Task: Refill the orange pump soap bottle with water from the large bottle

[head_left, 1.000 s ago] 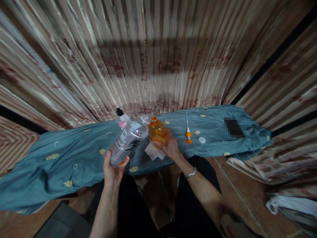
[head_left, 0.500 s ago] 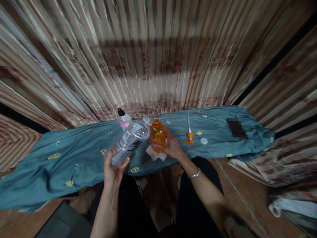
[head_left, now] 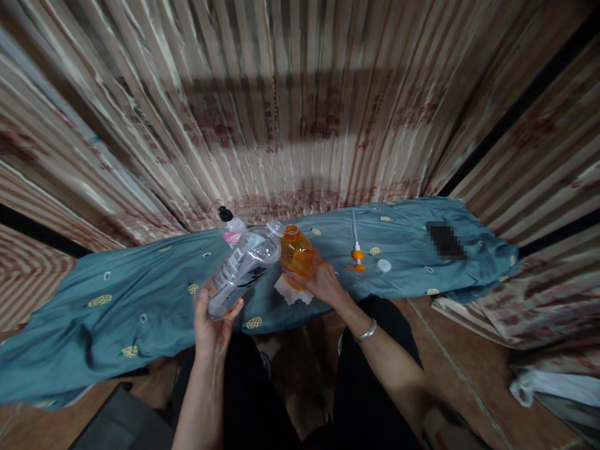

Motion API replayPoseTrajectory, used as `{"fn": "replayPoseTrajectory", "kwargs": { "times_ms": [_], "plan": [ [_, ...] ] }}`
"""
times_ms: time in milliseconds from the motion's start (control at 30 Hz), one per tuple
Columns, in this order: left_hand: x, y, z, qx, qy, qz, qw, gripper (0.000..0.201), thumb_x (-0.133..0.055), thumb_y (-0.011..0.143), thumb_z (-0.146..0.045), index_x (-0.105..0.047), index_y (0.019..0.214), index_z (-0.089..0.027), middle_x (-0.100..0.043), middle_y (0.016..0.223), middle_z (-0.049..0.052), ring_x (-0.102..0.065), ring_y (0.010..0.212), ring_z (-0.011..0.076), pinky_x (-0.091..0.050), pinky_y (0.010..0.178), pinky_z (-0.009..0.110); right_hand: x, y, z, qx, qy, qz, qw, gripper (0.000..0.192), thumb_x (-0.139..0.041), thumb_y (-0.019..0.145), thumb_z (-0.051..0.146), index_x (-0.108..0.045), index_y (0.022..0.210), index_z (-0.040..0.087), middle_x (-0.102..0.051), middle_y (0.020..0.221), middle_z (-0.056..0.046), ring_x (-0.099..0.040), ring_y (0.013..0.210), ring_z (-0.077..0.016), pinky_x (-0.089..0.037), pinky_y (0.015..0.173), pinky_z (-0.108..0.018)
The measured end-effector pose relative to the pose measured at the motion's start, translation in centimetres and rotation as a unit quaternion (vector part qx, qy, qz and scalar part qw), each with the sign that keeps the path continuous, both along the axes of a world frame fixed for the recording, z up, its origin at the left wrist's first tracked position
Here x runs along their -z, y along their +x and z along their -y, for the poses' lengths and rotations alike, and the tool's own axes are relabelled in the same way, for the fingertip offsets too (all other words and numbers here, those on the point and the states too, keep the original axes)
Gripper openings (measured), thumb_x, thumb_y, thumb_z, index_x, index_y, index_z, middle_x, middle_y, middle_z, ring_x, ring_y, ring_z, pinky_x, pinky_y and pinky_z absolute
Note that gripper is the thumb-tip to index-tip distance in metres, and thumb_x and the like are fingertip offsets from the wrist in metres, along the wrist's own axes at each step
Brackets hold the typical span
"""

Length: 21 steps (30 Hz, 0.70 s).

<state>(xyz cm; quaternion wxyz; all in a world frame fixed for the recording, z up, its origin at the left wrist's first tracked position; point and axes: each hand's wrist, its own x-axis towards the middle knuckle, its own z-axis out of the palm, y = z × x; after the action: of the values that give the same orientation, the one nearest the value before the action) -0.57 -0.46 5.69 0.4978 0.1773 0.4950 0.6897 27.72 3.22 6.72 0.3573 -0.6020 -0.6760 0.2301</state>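
My left hand [head_left: 215, 319] is closed around the base of a large clear plastic bottle [head_left: 244, 269] with a printed label. That bottle is tilted, its uncapped neck pointing up and right, close to the mouth of an orange translucent bottle [head_left: 296, 250]. Around the orange bottle's right side my right hand [head_left: 319, 275] is wrapped; this bottle is open at the top and close to upright. Beneath it a white scalloped paper piece [head_left: 293, 292] lies on the cloth. Whether the two bottle mouths touch, I cannot tell.
A patterned teal cloth [head_left: 169, 281] covers the narrow table. Behind the clear bottle stands a black-capped bottle [head_left: 231, 226] with a pink label. To the right lie an orange-and-white pump head [head_left: 357, 256], a white cap [head_left: 384, 265] and a dark pixelated object [head_left: 447, 241]. Striped curtains hang behind.
Both hands keep their grips on the two bottles, whose poses look almost the same. The whole view has shifted slightly.
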Motion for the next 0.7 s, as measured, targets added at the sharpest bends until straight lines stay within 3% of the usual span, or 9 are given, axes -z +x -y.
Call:
{"fn": "replayPoseTrajectory", "kwargs": {
  "times_ms": [233, 400, 700],
  "plan": [
    [-0.8, -0.2, 0.2, -0.032, 0.012, -0.029, 0.999, 0.084, -0.112, 0.047, -0.078, -0.086, 0.110, -0.030, -0.090, 0.106, 0.002, -0.083, 0.085, 0.0241, -0.070, 0.065, 0.032, 0.6, -0.1, 0.1, -0.005, 0.006, 0.009, 1.000, 0.067, -0.099, 0.100, 0.039, -0.071, 0.159, 0.024, -0.093, 0.141, -0.016, -0.093, 0.129, -0.0411, -0.077, 0.109, -0.052],
    [-1.3, -0.7, 0.6, -0.046, 0.019, -0.052, 0.997, 0.077, -0.110, 0.052, -0.078, -0.089, 0.109, -0.031, -0.091, 0.114, 0.003, -0.085, 0.101, 0.0274, -0.069, 0.069, 0.030, 0.8, -0.1, 0.4, -0.001, 0.011, 0.026, 1.000, 0.069, -0.098, 0.099, 0.035, -0.071, 0.161, 0.022, -0.094, 0.136, -0.018, -0.094, 0.124, -0.0427, -0.079, 0.104, -0.053],
    [-1.5, -1.8, 1.5, -0.044, 0.033, -0.077, 0.995, 0.076, -0.106, 0.061, -0.073, -0.088, 0.119, -0.028, -0.093, 0.126, 0.008, -0.084, 0.103, 0.0273, -0.069, 0.073, 0.031, 0.9, -0.6, 1.0, 0.015, 0.014, 0.049, 0.999, 0.068, -0.098, 0.099, 0.036, -0.069, 0.158, 0.021, -0.093, 0.136, -0.019, -0.094, 0.124, -0.0414, -0.077, 0.105, -0.051]
  ]
}}
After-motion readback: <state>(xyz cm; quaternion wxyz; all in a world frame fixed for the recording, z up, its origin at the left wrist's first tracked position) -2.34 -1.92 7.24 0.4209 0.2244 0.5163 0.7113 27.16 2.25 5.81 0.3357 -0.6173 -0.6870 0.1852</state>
